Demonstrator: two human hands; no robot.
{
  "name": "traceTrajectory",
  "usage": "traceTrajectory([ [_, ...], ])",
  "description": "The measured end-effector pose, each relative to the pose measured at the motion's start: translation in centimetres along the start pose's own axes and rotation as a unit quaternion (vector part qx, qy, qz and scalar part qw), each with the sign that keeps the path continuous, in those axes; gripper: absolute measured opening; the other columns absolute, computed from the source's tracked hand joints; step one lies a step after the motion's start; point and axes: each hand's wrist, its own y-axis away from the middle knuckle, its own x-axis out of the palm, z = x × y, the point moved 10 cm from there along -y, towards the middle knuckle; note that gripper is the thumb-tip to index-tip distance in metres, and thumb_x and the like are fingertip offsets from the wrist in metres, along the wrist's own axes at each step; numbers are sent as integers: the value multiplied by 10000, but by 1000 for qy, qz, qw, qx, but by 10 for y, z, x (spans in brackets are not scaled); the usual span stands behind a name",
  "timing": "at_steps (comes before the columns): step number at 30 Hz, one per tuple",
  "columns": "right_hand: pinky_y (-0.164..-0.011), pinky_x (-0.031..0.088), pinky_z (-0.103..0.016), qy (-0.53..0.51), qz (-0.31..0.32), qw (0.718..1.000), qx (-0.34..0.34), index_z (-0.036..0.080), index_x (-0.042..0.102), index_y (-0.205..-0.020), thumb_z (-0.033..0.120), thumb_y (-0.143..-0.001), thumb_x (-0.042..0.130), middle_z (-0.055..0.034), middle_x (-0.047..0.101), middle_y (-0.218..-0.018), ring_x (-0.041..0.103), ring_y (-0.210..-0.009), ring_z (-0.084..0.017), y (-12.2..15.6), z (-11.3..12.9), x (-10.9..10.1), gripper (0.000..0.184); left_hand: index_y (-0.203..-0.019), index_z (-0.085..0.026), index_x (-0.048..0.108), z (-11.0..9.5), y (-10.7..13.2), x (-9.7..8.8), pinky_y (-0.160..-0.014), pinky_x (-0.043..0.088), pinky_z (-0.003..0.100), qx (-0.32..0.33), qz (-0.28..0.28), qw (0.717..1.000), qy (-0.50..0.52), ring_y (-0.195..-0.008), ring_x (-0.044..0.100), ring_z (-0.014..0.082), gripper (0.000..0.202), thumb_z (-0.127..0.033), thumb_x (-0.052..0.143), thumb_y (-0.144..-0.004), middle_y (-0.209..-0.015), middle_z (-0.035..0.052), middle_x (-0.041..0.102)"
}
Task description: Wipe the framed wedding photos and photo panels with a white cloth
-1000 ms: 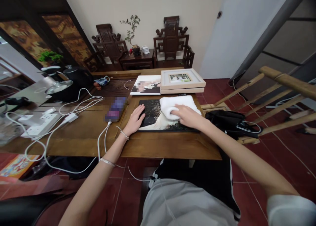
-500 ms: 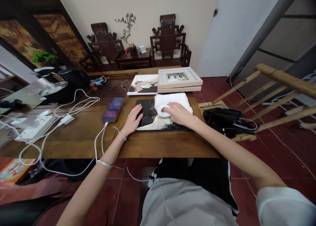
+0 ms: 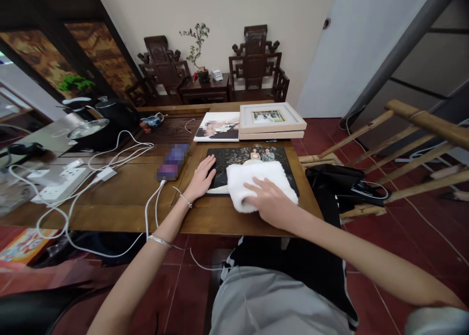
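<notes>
Cloth [image 3: 240, 176], white, thick-piled, folded into a pad: lies over the near right part of a dark photo panel [image 3: 223, 161] and reaches past the panel's near edge, above the counter [image 3: 220, 220].

Right hand [image 3: 274, 203]: palm down on the white cloth, fingers spread across its top, thumb toward the near fold; whether they close on the pile cannot be told.

Left hand [image 3: 201, 179]: open and flat, fingers extended and gripping nothing, set at the panel's left edge. A beaded bracelet [image 3: 185, 200] circles the wrist; a bangle [image 3: 159, 240] sits higher on the forearm.

Photo panel: flat on the counter, black ground, two small figures showing near its far edge, beyond the cloth.

Behind the panel: one pale wooden frame [image 3: 298, 120], with a small picture inside, stacked on a second frame [image 3: 273, 134]; a white-edged print [image 3: 222, 136] directly to their left.

Left of the left hand: phone [image 3: 173, 163], screen blurred, white cable [image 3: 147, 210] plugged into its near end. Farther left: white power strip [image 3: 60, 186]; lidded pot [image 3: 88, 130]; black kettle [image 3: 115, 113].

Right of the counter: bamboo chair [image 3: 425, 114] bearing a black bag [image 3: 333, 178]. By the back wall: two carved dark chairs [image 3: 255, 64], a potted tree [image 3: 198, 39] between them.
</notes>
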Motion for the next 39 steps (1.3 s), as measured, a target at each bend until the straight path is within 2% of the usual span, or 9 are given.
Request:
traceTrajectory([
  [3,-1030,414,-521,-6,12,1000,21,203,652,-1264,-44,-782,465,-156,611,-1355,501,-1304,-347,-35,-29,-5,573,-1445,-248,497,1,0,0,-1222,224,522,-4,4,1000,1,-1482,321,249,513,-459,410,-985,-1562,96,425],
  [7,-829,465,-364,2,12,999,42,161,634,-1257,-22,-805,457,-167,689,-1148,630,-1052,-290,-83,-70,-12,518,-1454,-235,486,1,-1,1,-1219,230,519,-3,10,1000,-5,-1488,309,247,514,-432,408,-985,-1569,100,415],
  [13,-794,416,-330,4,-11,998,58,169,610,-1305,-34,-801,446,-155,686,-1178,619,-1026,-271,-119,-104,-14,568,-1454,-243,488,1,-1,0,-1219,245,492,1,10,1000,-6,-1486,316,233,511,-428,409,-984,-1571,85,415],
  [18,-835,430,-357,18,10,998,52,163,616,-1282,-21,-824,455,-168,676,-1174,615,-1048,-285,-102,-81,-8,519,-1431,-236,515,3,-3,0,-1226,239,497,-1,4,1000,-6,-1480,329,242,506,-444,411,-981,-1554,87,440],
  [21,-939,427,-445,22,13,999,29,182,618,-1277,-28,-827,457,-160,650,-1247,568,-1172,-324,-70,-48,-2,522,-1419,-215,528,4,-4,0,-1228,246,489,-2,-1,1000,-3,-1473,344,247,506,-440,412,-980,-1545,101,449],
  [24,-1059,359,-552,37,-3,999,-3,213,646,-1258,-36,-838,448,-143,581,-1391,471,-1323,-363,-32,-10,2,528,-1406,-189,540,3,-4,-1,-1228,251,490,0,-7,1000,-1,-1466,358,255,500,-416,417,-977,-1540,117,454],
  [29,-1050,380,-612,59,-23,996,-60,242,728,-1101,73,-908,492,-149,560,-1423,475,-1332,-412,4,31,6,348,-1392,-188,550,2,-6,-1,-1229,248,502,2,-8,1000,-4,-1461,370,256,485,-392,417,-973,-1534,110,464],
  [33,-1040,385,-635,63,-25,996,-58,240,735,-1077,125,-941,484,-157,549,-1436,473,-1331,-435,2,32,7,308,-1382,-171,561,3,-9,-1,-1232,249,489,0,-14,1000,-4,-1458,375,261,489,-397,417,-974,-1530,120,467],
  [39,-1040,394,-535,12,8,1000,-28,217,645,-1264,-31,-834,451,-142,585,-1390,487,-1315,-354,-33,0,0,534,-1403,-159,543,0,-12,-1,-1230,245,482,14,-3,1000,2,-1461,369,263,515,-424,413,-980,-1537,132,455],
])
